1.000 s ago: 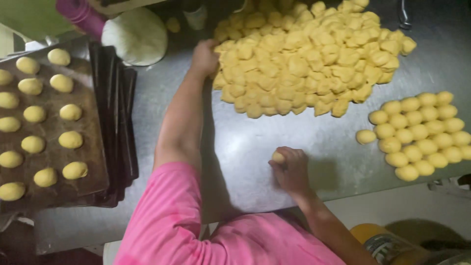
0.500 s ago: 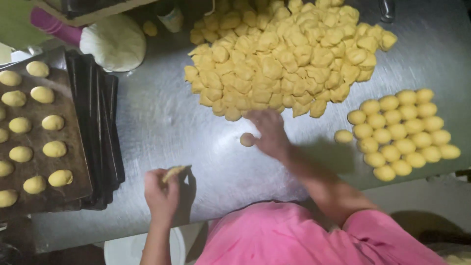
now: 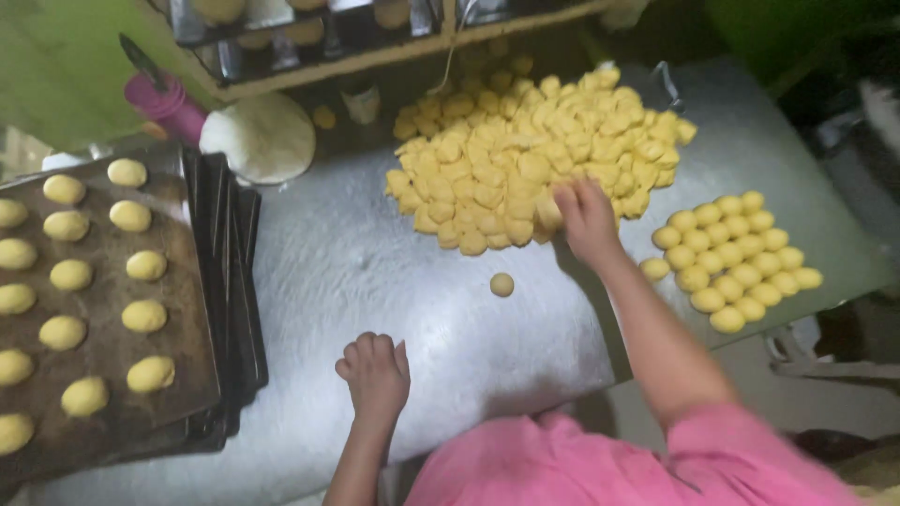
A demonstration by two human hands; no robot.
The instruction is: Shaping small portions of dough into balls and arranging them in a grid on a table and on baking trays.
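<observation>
table (image 3: pixel 356 272): a dull metal top, dusted pale and grainy with flour, carrying everything here.
baking tray (image 3: pixel 202 281): dark, flat and rectangular, topmost of a stack of like trays at the table's left edge; its brown surface looks matte and worn.
dough pile (image 3: pixel 525 159): a broad heap of rough-cut yellow chunks, lumpy and uneven, at the far middle of the table.
white dough mound (image 3: pixel 267 136): a smooth, pale, domed lump at the far left corner, just beside the tray stack, with a pink handle (image 3: pixel 169 105) next to it.
rolled balls on tray (image 3: pixel 94 272): smooth yellow rounds set in neat rows, apart from one another.
rolled balls on table (image 3: pixel 736 258): smooth small rounds packed touching in tight rows near the right edge.
right hand (image 3: pixel 586 220): reaches to the near edge of the dough pile, fingers curled on a chunk there; whether it truly grips it cannot be told.
left hand (image 3: pixel 377 375): near the front edge, knuckles up and fingers folded into a loose fist on the floured metal; what lies under it is hidden.
single ball (image 3: pixel 502 284): one smooth round alone on bare metal, between the two hands, touching neither.
</observation>
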